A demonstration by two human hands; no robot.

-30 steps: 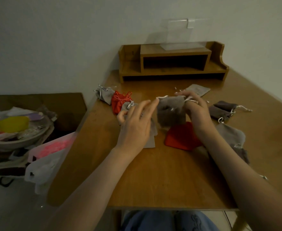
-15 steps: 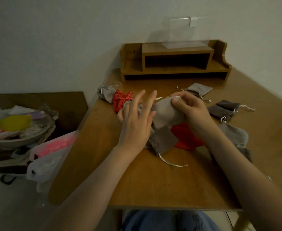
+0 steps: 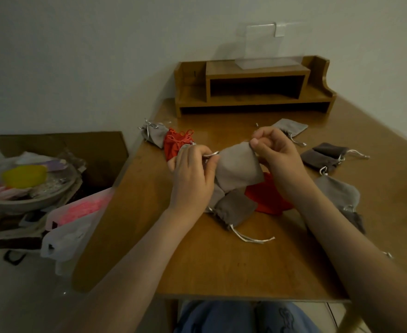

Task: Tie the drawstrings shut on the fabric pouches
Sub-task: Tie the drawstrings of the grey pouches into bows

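Head camera is showing us working over a wooden table [image 3: 221, 265], and we are holding a light grey pouch [image 3: 238, 168] up between our two hands. Our left hand [image 3: 192, 174] is curling its fingers and pinching the silver drawstring [image 3: 210, 155] that is coming out of the pouch's side nearest that hand. Our right hand [image 3: 277, 157] is pinching the opposite upper corner of the pouch between thumb and fingers; whether a cord is also caught in that pinch, we cannot tell. The pouch is hanging slightly tilted between the hands.

Just below the hands, a darker grey pouch [image 3: 233, 209] is lying on the table, its cord [image 3: 253, 239] trailing toward us. A flat red pouch [image 3: 267, 198] is lying under our right wrist. Beyond our left hand, a bunched red pouch [image 3: 176, 143] is sitting against a small grey pouch [image 3: 155, 134]. Beyond our right hand a pale grey pouch [image 3: 291, 126] is lying flat, and out past that hand's far side two dark pouches [image 3: 327, 156] are resting together. Another grey pouch [image 3: 339, 193] is showing beside our right forearm. Well beyond both hands, a wooden desk shelf [image 3: 253, 85] is standing against the wall.
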